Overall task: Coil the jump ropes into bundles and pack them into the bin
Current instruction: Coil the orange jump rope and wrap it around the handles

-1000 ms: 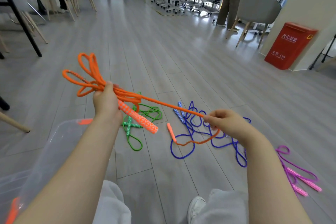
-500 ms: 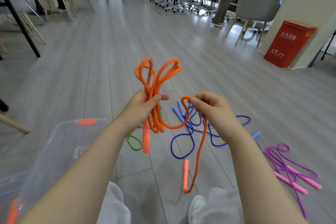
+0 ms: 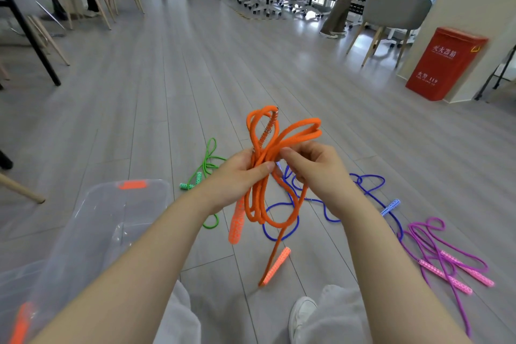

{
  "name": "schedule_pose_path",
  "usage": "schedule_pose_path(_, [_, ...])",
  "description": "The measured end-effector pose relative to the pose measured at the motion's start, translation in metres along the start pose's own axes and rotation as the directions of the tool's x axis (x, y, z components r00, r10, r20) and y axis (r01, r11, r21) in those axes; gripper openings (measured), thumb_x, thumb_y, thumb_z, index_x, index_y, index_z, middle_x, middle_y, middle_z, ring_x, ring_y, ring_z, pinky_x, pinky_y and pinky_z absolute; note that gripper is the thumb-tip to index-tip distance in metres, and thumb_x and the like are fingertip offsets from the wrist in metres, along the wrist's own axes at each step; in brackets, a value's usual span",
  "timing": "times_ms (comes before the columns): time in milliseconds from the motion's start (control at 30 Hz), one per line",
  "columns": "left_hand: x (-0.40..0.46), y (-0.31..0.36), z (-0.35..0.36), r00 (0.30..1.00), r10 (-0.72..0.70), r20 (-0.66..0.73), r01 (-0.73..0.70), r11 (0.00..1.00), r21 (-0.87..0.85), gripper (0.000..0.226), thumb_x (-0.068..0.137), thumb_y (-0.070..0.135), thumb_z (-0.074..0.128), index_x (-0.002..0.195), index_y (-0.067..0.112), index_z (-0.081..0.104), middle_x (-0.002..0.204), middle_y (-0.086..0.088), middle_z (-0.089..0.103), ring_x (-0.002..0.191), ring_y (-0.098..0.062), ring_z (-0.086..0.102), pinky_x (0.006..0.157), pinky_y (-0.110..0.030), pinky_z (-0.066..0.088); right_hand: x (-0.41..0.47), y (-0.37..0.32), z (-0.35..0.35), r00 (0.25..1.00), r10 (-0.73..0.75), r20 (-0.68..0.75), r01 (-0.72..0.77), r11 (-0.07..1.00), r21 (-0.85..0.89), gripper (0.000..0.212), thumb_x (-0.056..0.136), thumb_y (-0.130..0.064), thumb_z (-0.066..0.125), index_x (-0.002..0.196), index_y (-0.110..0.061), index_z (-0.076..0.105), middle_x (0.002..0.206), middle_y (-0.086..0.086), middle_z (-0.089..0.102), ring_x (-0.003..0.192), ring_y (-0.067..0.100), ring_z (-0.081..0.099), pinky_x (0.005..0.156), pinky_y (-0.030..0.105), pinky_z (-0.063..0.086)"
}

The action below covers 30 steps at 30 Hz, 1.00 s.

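An orange jump rope (image 3: 275, 137) is gathered in several loops that stick up above my hands. My left hand (image 3: 237, 176) grips the middle of the bundle. My right hand (image 3: 310, 167) pinches a strand against that same spot. One orange handle (image 3: 236, 222) hangs below my left hand, and the other orange handle (image 3: 276, 265) dangles lower on a loose end. On the floor lie a green rope (image 3: 208, 165), a blue rope (image 3: 363, 184) and a purple rope (image 3: 435, 248). The clear plastic bin (image 3: 92, 220) with orange latches stands at lower left.
Grey wooden floor all around. Chairs and a black table leg (image 3: 30, 36) stand at the left, a grey chair (image 3: 396, 5) and a red box (image 3: 444, 64) at the right. A person stands at the back near office chairs. My knees and a white shoe (image 3: 301, 313) are below.
My right hand has carried its strand up to the bundle in my left hand, adding another loop. The free end with its handle now hangs shorter.
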State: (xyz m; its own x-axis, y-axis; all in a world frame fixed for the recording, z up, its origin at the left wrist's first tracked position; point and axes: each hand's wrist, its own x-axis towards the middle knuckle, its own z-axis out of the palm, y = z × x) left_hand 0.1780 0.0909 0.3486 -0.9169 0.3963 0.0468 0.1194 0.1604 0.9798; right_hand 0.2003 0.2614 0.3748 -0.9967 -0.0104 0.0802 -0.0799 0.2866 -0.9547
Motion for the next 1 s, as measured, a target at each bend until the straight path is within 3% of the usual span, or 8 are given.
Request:
schedule_pose_path(233, [-0.003, 0.005, 0.009, 0.997, -0.034, 0.074, 0.048, 0.978, -0.202, 0.023, 0.099, 0.015, 0.052, 0.121, 0.012, 0.056, 0.089, 0.001, 0.062, 0.084, -0.017, 0.060, 0.086, -0.038, 0.055, -0.002, -0.006, -0.002, 1.000, 0.001, 0.000, -0.001, 0.999, 0.039, 0.017, 0.098, -0.020, 0.055, 0.087, -0.016, 0.068, 0.053, -0.020, 0.059, 0.048, -0.003, 0.049, 0.051, 0.013, 0.040])
schedule_pose_path(367, [0.000, 0.002, 0.009, 0.998, -0.052, 0.028, 0.054, 0.996, -0.070, 0.015, 0.098, 0.016, 0.055, 0.113, 0.016, 0.058, 0.086, 0.000, 0.063, 0.078, -0.010, 0.063, 0.082, -0.033, 0.057, 0.000, 0.001, -0.002, 1.000, 0.013, -0.026, -0.013, 1.000, -0.015, 0.017, 0.095, -0.026, 0.060, 0.082, -0.022, 0.069, 0.054, -0.015, 0.057, 0.050, 0.000, 0.048, 0.057, 0.019, 0.041])
schedule_pose_path(467, [0.000, 0.001, 0.006, 0.996, -0.089, 0.013, 0.089, 0.996, 0.017, 0.009, 0.097, 0.021, 0.057, 0.105, 0.022, 0.058, 0.086, -0.002, 0.065, 0.080, -0.013, 0.066, 0.083, -0.036, 0.058, 0.002, 0.003, -0.003, 1.000, 0.013, -0.016, -0.014, 0.995, -0.096, 0.014, 0.095, -0.026, 0.060, 0.084, -0.026, 0.068, 0.057, -0.022, 0.062, 0.055, -0.007, 0.055, 0.058, 0.013, 0.041])
schedule_pose_path(600, [0.004, -0.005, -0.003, 0.978, 0.082, -0.191, -0.018, 0.948, 0.317, 0.006, 0.095, 0.022, 0.057, 0.093, 0.027, 0.055, 0.081, 0.001, 0.064, 0.076, -0.015, 0.064, 0.077, -0.040, 0.054, 0.003, 0.009, -0.008, 0.998, 0.063, 0.027, -0.059, 0.992, -0.107, 0.009, 0.092, -0.024, 0.065, 0.086, -0.020, 0.071, 0.058, -0.009, 0.054, 0.050, 0.004, 0.044, 0.055, 0.019, 0.040])
schedule_pose_path(733, [0.014, -0.012, -0.024, 0.880, 0.174, -0.442, -0.033, 0.950, 0.310, 0.006, 0.095, 0.019, 0.056, 0.100, 0.016, 0.056, 0.076, 0.003, 0.060, 0.068, -0.013, 0.060, 0.067, -0.029, 0.051, 0.004, 0.013, -0.020, 0.991, 0.123, 0.045, -0.117, 0.984, -0.132, 0.009, 0.091, -0.023, 0.066, 0.090, -0.015, 0.071, 0.052, -0.014, 0.051, 0.054, 0.008, 0.043, 0.056, 0.022, 0.040])
schedule_pose_path(800, [0.016, -0.009, -0.038, 0.751, 0.167, -0.639, -0.047, 0.979, 0.200, 0.004, 0.095, 0.016, 0.055, 0.100, 0.016, 0.055, 0.072, 0.005, 0.056, 0.060, -0.002, 0.056, 0.054, -0.017, 0.044, 0.004, 0.014, -0.028, 0.990, 0.139, 0.006, -0.137, 0.982, -0.127, 0.010, 0.091, -0.023, 0.066, 0.090, -0.016, 0.072, 0.052, -0.014, 0.052, 0.055, 0.010, 0.044, 0.056, 0.023, 0.041])
schedule_pose_path(900, [0.018, -0.011, -0.060, 0.521, 0.032, -0.853, -0.052, 0.999, 0.005, 0.008, 0.094, 0.017, 0.054, 0.102, 0.016, 0.057, 0.072, 0.005, 0.057, 0.060, -0.002, 0.057, 0.054, -0.021, 0.044, 0.005, 0.016, -0.034, 0.992, 0.118, -0.039, -0.122, 0.987, -0.101, 0.012, 0.092, -0.023, 0.064, 0.084, -0.019, 0.072, 0.059, -0.008, 0.055, 0.058, 0.012, 0.045, 0.058, 0.028, 0.041])
schedule_pose_path(1000, [0.021, -0.021, -0.064, 0.560, -0.133, -0.818, -0.041, 0.981, -0.187, 0.006, 0.094, 0.017, 0.053, 0.092, 0.014, 0.056, 0.072, -0.001, 0.056, 0.069, -0.022, 0.058, 0.061, -0.028, 0.047, 0.005, 0.015, -0.028, 0.993, 0.107, -0.058, -0.112, 0.989, -0.091, 0.015, 0.094, -0.018, 0.058, 0.088, -0.019, 0.071, 0.065, -0.003, 0.054, 0.065, 0.017, 0.042, 0.061, 0.031, 0.038])
